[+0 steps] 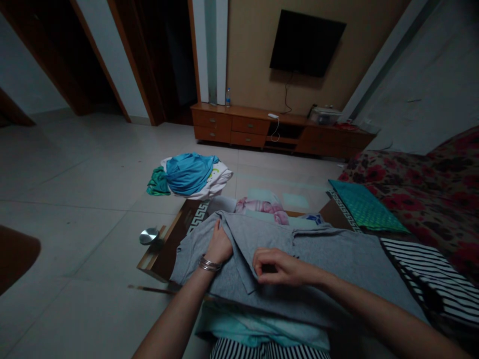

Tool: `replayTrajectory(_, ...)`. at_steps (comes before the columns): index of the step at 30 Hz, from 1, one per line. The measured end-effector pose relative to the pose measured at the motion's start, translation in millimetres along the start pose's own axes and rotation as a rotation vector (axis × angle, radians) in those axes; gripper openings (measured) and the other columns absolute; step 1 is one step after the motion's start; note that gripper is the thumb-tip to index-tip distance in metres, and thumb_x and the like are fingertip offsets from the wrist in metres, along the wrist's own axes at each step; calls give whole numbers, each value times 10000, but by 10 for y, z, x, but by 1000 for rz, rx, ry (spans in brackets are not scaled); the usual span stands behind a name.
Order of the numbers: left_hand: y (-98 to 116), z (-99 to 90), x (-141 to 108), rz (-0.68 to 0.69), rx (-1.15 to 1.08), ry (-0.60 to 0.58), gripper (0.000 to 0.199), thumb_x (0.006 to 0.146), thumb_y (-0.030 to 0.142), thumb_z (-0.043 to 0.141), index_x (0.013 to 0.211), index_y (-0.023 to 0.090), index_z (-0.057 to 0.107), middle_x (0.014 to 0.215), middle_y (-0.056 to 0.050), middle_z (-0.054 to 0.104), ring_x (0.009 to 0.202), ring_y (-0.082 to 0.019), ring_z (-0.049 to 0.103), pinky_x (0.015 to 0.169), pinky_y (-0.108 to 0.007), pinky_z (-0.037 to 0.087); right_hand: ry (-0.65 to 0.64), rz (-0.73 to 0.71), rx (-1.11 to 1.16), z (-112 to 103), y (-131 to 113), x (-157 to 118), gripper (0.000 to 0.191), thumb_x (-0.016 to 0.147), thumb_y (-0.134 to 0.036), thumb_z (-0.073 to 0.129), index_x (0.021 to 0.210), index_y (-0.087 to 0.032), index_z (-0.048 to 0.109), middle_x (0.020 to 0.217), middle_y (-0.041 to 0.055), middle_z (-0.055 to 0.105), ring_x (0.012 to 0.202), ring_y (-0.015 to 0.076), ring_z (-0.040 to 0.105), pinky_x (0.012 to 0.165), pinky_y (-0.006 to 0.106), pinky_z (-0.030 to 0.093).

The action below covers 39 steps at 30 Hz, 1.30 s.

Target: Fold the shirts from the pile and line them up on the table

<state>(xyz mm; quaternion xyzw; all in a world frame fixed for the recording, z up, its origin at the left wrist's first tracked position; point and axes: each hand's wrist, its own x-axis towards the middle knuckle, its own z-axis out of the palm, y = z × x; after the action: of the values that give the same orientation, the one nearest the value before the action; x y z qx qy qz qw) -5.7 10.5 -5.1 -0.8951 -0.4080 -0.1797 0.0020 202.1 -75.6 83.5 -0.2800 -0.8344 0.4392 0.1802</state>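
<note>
On the low table [166,254], a grey T-shirt [329,269] lies spread out and hangs over the near edge. One flap is folded across its middle, with soft creases beside it. Left hand [219,244]: fingers together, pressing down beside the fold, no grip; steel bangle [209,264] on the wrist. Right hand [280,267]: fingers curled at the flap's edge, maybe pinching it, but the light is poor, so can't confirm.

Under the shirt at the table's near edge, a teal garment [262,329] pokes out. Below it, black-and-white striped cloth [269,350] is cut off by the frame. Right of the table, a striped garment [430,274] is also cut off. Pink-patterned cloth [258,204] sits on the far side, partly hidden by the shirt.

Beyond the table, a blue-and-white clothes heap [189,174] lies on the floor. Farther on, a wooden TV cabinet [239,124] carries a plastic water bottle [228,98] and a clear plastic box [325,115]; drawers shut, contents hidden.
</note>
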Motion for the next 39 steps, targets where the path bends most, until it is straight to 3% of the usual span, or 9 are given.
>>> replayTrajectory(9,8,-10,-18,10,1,-19,379,894,167,398,1188,213,632,1333,-100,559,1204,-262,473,1137,-541,132,-31,150,-554,511,-23,-51,307,899,-276,525,1203,-237,520,1064,60,537,936,186,457,786,300,367)
replayTrajectory(13,11,-6,-11,-3,10,-27,391,900,176,401,1230,206,608,1337,-104,553,1211,-260,465,1138,-537,142,-13,193,-776,674,32,-42,119,906,-213,483,952,-204,592,952,61,544,862,190,451,728,303,347)
replayTrajectory(17,13,-26,-21,-7,7,-19,393,887,159,432,1249,176,586,1316,-108,568,1237,-266,442,1135,-532,161,17,203,-726,643,26,-22,66,853,-149,507,864,-176,566,898,58,560,793,164,462,686,275,349)
replayTrajectory(20,10,-32,-20,2,5,-23,402,894,188,440,1276,196,562,1351,-103,540,1254,-264,433,1137,-529,163,92,188,-574,254,-117,4,124,790,-97,510,877,-173,556,874,38,567,762,139,473,669,244,355)
replayTrajectory(24,21,-23,25,-81,7,-9,440,926,345,437,1344,220,488,1405,-106,481,1316,-272,377,1123,-523,208,249,281,-596,-898,-255,205,86,800,-134,527,859,-165,582,837,23,577,768,128,491,718,241,357)
replayTrajectory(27,40,-23,66,-148,36,-2,495,925,456,420,1369,238,450,1458,-104,411,1362,-290,316,1093,-516,268,355,439,-696,-1855,-46,576,136,827,-183,548,934,-143,622,867,36,617,803,136,521,746,237,362)
replayTrajectory(30,50,-21,89,-161,80,-12,496,935,478,385,1373,255,448,1494,-100,360,1376,-297,298,1084,-524,282,438,564,-767,-2424,411,989,249,841,-122,521,1057,-96,640,1049,97,647,936,165,550,805,233,367)
replayTrajectory(34,37,-5,111,-179,133,-17,495,942,469,366,1386,265,441,1509,-101,338,1372,-309,308,1070,-543,294,525,755,-755,-2499,1020,1185,369,864,-75,459,1204,-65,600,1213,171,608,1073,199,545,884,251,370)
replayTrajectory(39,29,15,141,-162,156,-24,499,939,457,376,1386,249,451,1505,-113,344,1365,-318,320,1065,-546,292,549,920,-707,-2268,1376,711,337,946,-233,417,1176,-117,634,1182,160,633,1057,198,575,860,251,393)
